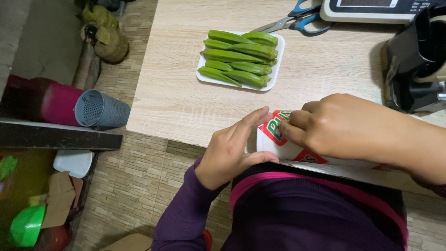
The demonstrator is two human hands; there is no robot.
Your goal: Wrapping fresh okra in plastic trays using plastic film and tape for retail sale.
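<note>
At the near edge of the wooden table [176, 107], towards its middle, the left hand [232, 151] rests against the left end of a white box with red and green print [274, 137]. Its fingers lie together and point up along the box's end while the thumb tucks under the near side. The box looks like thin card or glossy film over a roll: probably light, a little slippery, and easy to dent, so the stiff ends and long edges seem the safest places to grip. The right hand [344, 125] covers the box from above, its fingers curled and pinching at the top edge near the print, perhaps at a flap; what they pinch I cannot tell. Further back, near the table's middle, a white tray of okra [239, 58] sits well apart. Scissors [292, 21] and a scale [371, 9] lie by the far edge.
</note>
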